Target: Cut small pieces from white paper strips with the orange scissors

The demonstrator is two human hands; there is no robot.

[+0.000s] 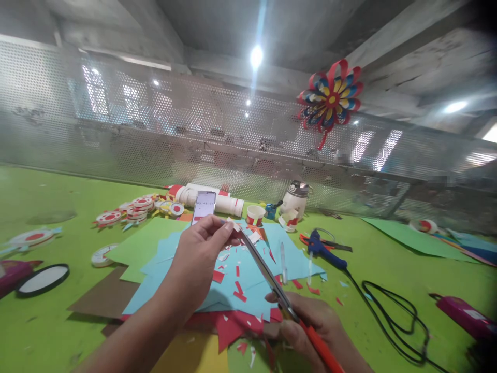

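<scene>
Between its thumb and fingers, my left hand (200,254) pinches a small piece of white paper (234,225). My right hand (310,321) grips red-handled scissors (267,272), whose long blades reach up to that white piece. Beneath both hands lies a stack of light blue paper sheets (155,290), strewn with small red and white paper scraps (239,296). Red paper (229,331) shows under the front edge of the stack. The fingertips of my left hand partly hide the white piece.
A blue glue gun (326,251) with a black cord lies to the right. Behind the stack stand a phone (204,204), a paper cup (255,214) and a white bottle (295,199). Round paper pieces (142,207) are piled at the left. A paper flower (331,98) hangs above.
</scene>
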